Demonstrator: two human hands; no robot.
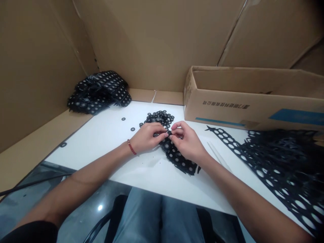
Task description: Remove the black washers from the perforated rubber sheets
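My left hand (148, 137) and my right hand (186, 140) meet over a black punched rubber strip (177, 157) that lies on the white table (106, 135). Both pinch the strip's far end with closed fingers. The strip still carries small grey-centred rings. Just beyond my fingers sits a small heap of loose black rings (159, 118). A red bead bracelet (131, 147) circles my left wrist.
A stack of full ring strips (100, 92) lies at the far left. Emptied strips with open holes (275, 158) pile up on the right. An open cardboard box (250, 94) stands at the back right. Cardboard walls surround the table. A few stray rings (132, 129) dot the surface.
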